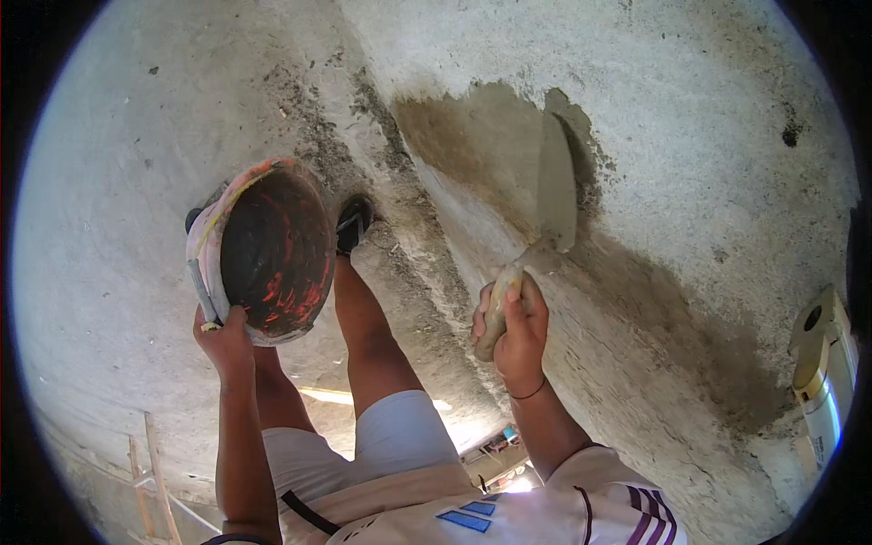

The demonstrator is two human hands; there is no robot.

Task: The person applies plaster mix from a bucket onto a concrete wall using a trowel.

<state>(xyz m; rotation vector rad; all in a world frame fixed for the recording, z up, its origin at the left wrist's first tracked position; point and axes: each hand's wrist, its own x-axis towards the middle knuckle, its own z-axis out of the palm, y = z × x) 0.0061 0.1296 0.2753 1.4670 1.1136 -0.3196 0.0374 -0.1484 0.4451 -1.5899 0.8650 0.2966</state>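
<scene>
My left hand (227, 338) grips the rim of a round bucket (202, 241), which is tilted so its dark inside, streaked with orange, faces up toward me. Wrapped round a thick handle, my right hand (516, 325) holds a trowel (556, 186) whose long blade lies against or very close to the wall. Around the blade spreads a damp, darker patch of mortar (490, 127) on the pale wall (690, 118). Whether the blade presses on the wall, I cannot tell.
Dark crumbs and dirt (381, 118) run along the joint between floor and wall. My shoe (354, 221) stands beside the bucket. A pale metallic fixture with a round hole (825, 363) is at the far right. Wooden poles (154, 472) rise at the lower left.
</scene>
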